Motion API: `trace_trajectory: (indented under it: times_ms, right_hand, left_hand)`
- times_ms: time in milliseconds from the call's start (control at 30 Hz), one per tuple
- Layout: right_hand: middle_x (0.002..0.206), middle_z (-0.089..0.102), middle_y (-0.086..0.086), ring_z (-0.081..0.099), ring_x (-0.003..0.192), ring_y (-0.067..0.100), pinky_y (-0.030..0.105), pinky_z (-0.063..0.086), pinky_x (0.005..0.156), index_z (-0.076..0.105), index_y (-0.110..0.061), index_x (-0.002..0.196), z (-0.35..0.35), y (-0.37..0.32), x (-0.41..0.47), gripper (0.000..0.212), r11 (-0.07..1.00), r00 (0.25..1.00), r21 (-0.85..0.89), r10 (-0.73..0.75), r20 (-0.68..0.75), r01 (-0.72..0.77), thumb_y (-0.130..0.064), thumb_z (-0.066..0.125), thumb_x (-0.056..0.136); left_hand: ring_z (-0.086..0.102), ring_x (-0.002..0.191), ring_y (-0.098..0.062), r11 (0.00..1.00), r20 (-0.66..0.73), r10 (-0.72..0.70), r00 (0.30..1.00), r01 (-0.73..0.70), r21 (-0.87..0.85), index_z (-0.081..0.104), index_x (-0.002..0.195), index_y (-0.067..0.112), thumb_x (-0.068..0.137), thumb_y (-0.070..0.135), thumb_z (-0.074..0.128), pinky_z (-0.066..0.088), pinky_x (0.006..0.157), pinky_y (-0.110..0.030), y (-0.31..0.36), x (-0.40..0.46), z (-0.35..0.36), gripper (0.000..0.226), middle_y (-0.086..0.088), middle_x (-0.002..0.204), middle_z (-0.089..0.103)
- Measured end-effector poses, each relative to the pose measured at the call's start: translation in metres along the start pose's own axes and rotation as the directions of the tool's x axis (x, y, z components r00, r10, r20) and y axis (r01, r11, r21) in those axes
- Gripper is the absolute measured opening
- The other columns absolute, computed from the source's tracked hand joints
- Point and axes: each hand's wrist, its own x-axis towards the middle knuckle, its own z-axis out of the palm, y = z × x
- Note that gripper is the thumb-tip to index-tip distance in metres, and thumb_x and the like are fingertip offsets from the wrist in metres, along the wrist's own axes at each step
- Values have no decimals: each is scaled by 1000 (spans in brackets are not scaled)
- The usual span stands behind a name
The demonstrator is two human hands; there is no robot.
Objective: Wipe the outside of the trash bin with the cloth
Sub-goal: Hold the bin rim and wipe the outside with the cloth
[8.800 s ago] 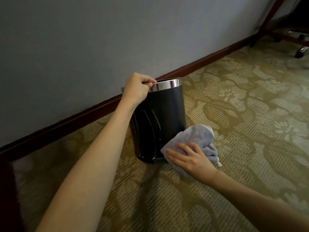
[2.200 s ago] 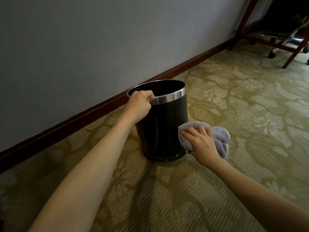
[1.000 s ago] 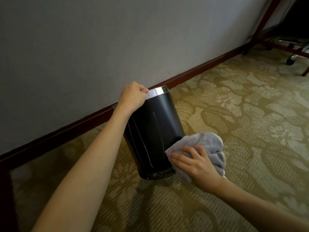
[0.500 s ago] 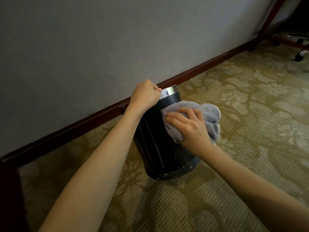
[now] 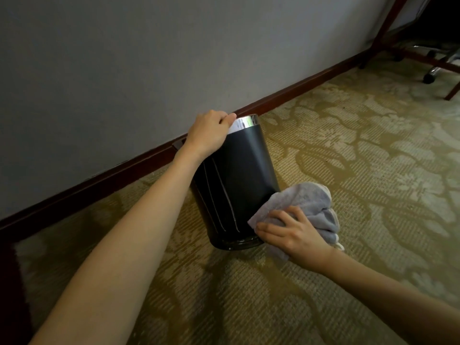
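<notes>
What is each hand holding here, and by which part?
Left hand grips the bin by its chrome rim. Right hand presses the cloth, bunched under its fingers, against the bin's lower side.

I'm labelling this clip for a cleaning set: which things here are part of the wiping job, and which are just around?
Part of the job:
trash bin, tilted, left hand holds its chrome rim
cloth, right hand presses it low on the bin

Just around:
office chair
wooden frame legs
</notes>
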Motion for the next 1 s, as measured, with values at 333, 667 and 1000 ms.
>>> trace_trajectory:
  times_ms: [333,667,1000]
  right_hand:
    - [113,66,-13,59,108,26,42,43,82,68,-25,113,3,20,-25,43,996,996,-57,75,45,-73,-29,77,71]
    - [116,63,-10,53,109,23,42,38,87,64,-24,117,-1,30,-31,41,988,988,10,155,23,-156,-27,71,77]
    - [118,66,-3,52,114,27,44,35,91,67,-17,114,-47,76,53,37,924,886,152,381,-263,-352,-15,69,77]
  left_hand:
    - [58,100,-11,972,70,23,997,-6,-236,67,96,23,101,28,34,39,101,-46,-71,-24,-19,33,11,96,65]
    - [60,75,-2,939,-25,5,1000,-13,-343,67,76,27,96,8,44,45,74,-23,-63,-13,4,36,6,80,68]
    - [62,86,-9,955,-16,76,997,-77,-287,67,81,23,94,4,48,46,79,-24,-29,-16,21,30,5,82,67]
